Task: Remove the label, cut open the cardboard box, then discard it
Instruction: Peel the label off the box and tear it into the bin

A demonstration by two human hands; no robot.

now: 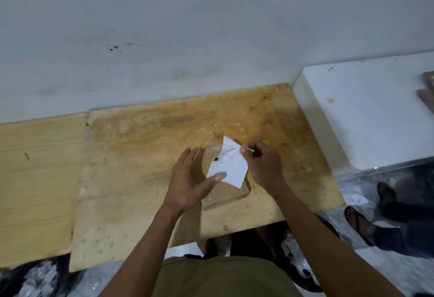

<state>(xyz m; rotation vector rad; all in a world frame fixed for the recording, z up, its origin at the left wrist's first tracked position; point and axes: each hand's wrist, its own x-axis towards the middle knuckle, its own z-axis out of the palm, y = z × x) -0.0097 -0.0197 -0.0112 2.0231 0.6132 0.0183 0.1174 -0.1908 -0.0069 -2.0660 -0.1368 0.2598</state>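
The left hand [187, 179] is motion-blurred, most at the thumb tip over the label [229, 167]; whether it touches the paper cannot be told. It covers the left part of the cardboard box [225, 193]. The label's print is too small to read. A yellow-green object [266, 142] shows only as a tip behind the right hand [263, 163]; its kind cannot be told. A brown item [428, 90] on the white block [366, 113] is cut by the right edge and blurred. The sandalled feet [359, 219] at lower right are partly cut off. The surface [141, 156] runs off the left edge.
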